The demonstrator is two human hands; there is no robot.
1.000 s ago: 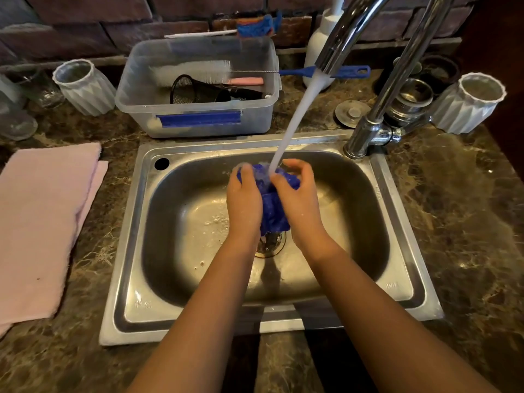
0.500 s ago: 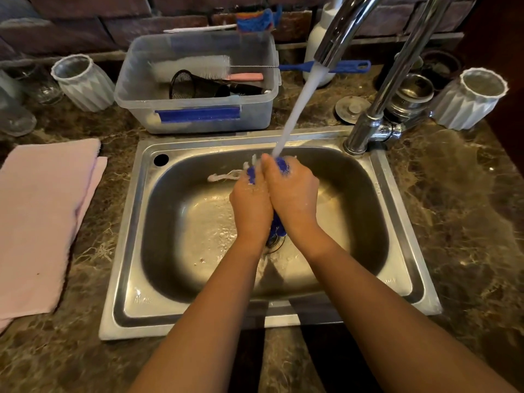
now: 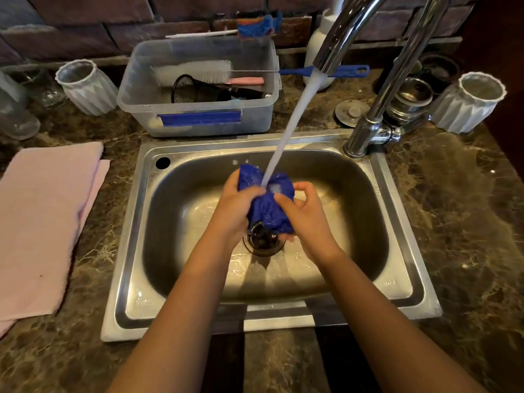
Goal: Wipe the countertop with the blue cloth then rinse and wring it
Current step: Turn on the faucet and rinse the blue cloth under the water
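The blue cloth [image 3: 268, 204] is bunched and wet, held over the steel sink [image 3: 136, 231] just above the drain [image 3: 263, 241]. My left hand [image 3: 234, 207] grips its left side and my right hand [image 3: 304, 218] grips its right side, fingers curled into the fabric. A stream of water [image 3: 292, 126] falls from the chrome faucet [image 3: 340, 32] onto the top of the cloth between my hands. The dark marbled countertop [image 3: 459, 222] surrounds the sink.
A folded pink towel [image 3: 42, 222] lies left of the sink. Behind the sink stands a clear plastic tub [image 3: 198, 120] with brushes and a strainer. White ribbed cups [image 3: 88, 86] [image 3: 467, 103] stand at back left and right, with a metal plug [image 3: 351, 112].
My hands were pressed together around the cloth half a second ago. They have moved apart, and more of the blue cloth shows under the water.
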